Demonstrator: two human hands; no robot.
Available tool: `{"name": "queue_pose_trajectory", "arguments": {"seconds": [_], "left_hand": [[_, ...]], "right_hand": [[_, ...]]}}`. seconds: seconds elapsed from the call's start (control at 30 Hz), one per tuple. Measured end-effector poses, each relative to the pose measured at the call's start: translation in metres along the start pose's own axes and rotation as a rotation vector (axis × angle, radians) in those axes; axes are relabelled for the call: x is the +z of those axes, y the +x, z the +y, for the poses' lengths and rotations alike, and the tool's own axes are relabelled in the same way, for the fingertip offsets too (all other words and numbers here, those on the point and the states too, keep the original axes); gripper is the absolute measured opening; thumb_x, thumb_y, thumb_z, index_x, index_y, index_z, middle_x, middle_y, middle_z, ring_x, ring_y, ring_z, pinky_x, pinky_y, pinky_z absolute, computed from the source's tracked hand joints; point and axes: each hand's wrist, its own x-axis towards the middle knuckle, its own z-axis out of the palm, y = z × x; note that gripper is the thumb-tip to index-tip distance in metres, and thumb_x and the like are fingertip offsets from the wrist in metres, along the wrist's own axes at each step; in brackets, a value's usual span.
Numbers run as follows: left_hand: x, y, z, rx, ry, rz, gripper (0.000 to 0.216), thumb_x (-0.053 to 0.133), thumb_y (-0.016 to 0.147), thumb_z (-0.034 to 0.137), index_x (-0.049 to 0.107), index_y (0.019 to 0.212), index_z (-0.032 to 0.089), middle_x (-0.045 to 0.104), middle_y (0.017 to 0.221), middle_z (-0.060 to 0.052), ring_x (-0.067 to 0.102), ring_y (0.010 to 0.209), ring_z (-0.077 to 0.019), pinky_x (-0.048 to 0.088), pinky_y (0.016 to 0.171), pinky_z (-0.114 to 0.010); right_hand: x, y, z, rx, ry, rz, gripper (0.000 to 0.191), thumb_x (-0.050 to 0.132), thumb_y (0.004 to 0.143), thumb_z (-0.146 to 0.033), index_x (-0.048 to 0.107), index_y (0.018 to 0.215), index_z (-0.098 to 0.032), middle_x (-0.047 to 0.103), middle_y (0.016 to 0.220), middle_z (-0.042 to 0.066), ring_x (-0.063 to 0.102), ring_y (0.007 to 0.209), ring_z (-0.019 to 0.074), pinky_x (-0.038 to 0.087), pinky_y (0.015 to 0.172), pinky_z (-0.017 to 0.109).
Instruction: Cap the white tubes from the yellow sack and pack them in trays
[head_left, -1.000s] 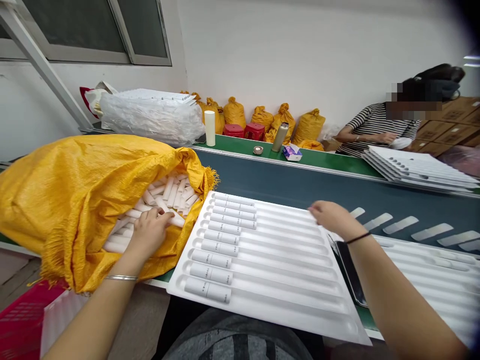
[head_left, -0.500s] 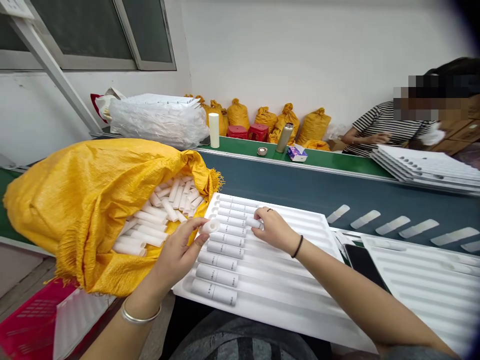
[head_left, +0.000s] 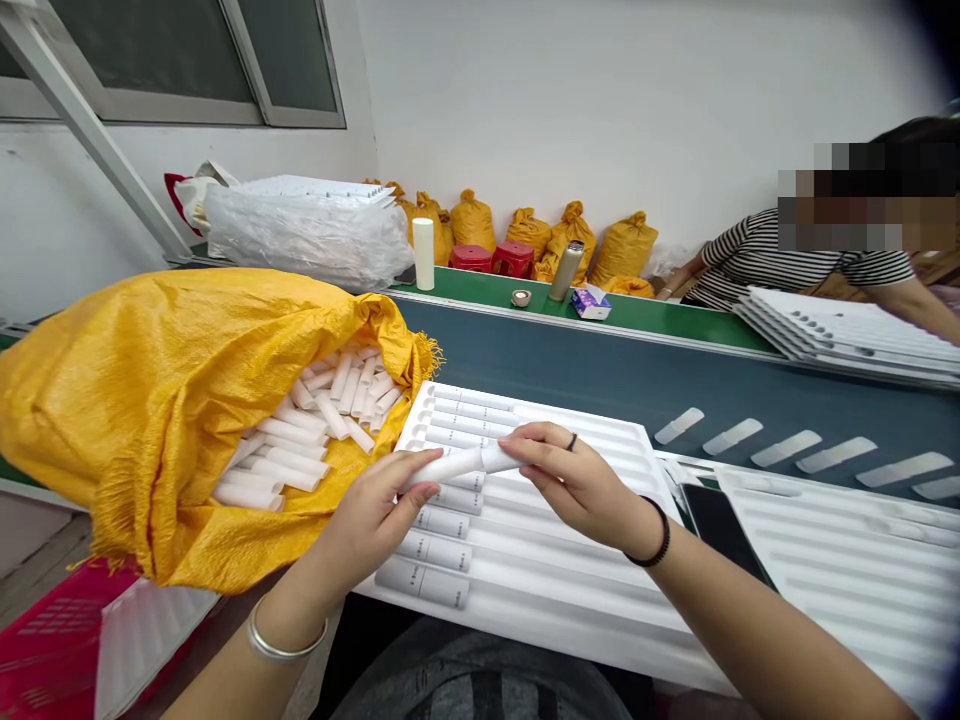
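My left hand [head_left: 375, 515] is closed around a plain white tube [head_left: 452, 464], which points right. My right hand [head_left: 577, 485] pinches a short pale tube [head_left: 496, 457] whose end meets the white tube's end; whether one sits inside the other I cannot tell. Both hands are above a white grooved tray [head_left: 570, 625], where a column of pale printed tubes [head_left: 431, 583] lies along the left side, partly hidden by my hands. Left of the tray, a yellow woven sack [head_left: 172, 350] lies open with many plain white tubes [head_left: 289, 450] in its mouth.
Semi-clear tubes [head_left: 836, 452] lie in a row on the dark belt [head_left: 570, 350]. A phone [head_left: 724, 530] lies between my tray and a second grooved tray [head_left: 832, 590]. Across the belt, a person in a striped top [head_left: 795, 250] is near stacked trays [head_left: 855, 330]. A red basket [head_left: 52, 640] is lower left.
My right hand has lifted a short tube off the tray and brought it against the white tube. The left hand's tube has turned from end-on to sideways. The other person's arms have shifted.
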Motion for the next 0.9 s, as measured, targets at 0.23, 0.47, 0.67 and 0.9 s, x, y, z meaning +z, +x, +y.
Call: {"name": "queue_pose_trajectory", "arguments": {"seconds": [0.23, 0.47, 0.67, 0.9], "left_hand": [[0.002, -0.004, 0.014, 0.003, -0.057, -0.033, 0.035, 0.053, 0.090, 0.027, 0.056, 0.124, 0.022, 0.066, 0.113, -0.006, 0.062, 0.101, -0.0179, 0.051, 0.085, -0.028], [0.009, -0.004, 0.028, 0.203, 0.125, 0.085, 0.038, 0.052, 0.089, 0.015, 0.051, 0.127, 0.018, 0.065, 0.109, -0.008, 0.061, 0.101, -0.0170, 0.049, 0.089, -0.028], [0.015, -0.003, 0.028, 0.315, 0.230, 0.160, 0.046, 0.052, 0.087, 0.009, 0.046, 0.131, 0.020, 0.063, 0.112, -0.009, 0.058, 0.105, -0.0184, 0.048, 0.093, -0.032], [0.018, 0.000, 0.030, 0.434, 0.364, 0.159, 0.060, 0.052, 0.086, 0.005, 0.035, 0.141, 0.021, 0.063, 0.106, -0.010, 0.058, 0.097, -0.0205, 0.050, 0.087, -0.035]], "right_hand": [[0.001, 0.001, -0.006, -0.009, 0.030, -0.001, 0.032, 0.050, 0.091, -0.015, 0.051, 0.123, -0.022, 0.062, 0.110, 0.009, 0.058, 0.104, 0.0190, 0.049, 0.089, 0.035], [-0.002, -0.002, -0.010, 0.173, 0.051, 0.028, 0.025, 0.050, 0.092, -0.024, 0.056, 0.117, -0.021, 0.066, 0.099, 0.007, 0.061, 0.085, 0.0163, 0.049, 0.076, 0.030], [-0.006, -0.002, -0.012, 0.377, 0.250, -0.028, 0.026, 0.044, 0.095, -0.034, 0.060, 0.108, -0.017, 0.060, 0.072, 0.002, 0.056, 0.062, 0.0119, 0.047, 0.060, 0.025], [-0.002, -0.006, -0.010, 0.665, 0.648, -0.016, 0.035, 0.052, 0.089, -0.046, 0.061, 0.101, -0.015, 0.058, 0.069, 0.000, 0.051, 0.052, 0.0081, 0.043, 0.050, 0.021]]}}
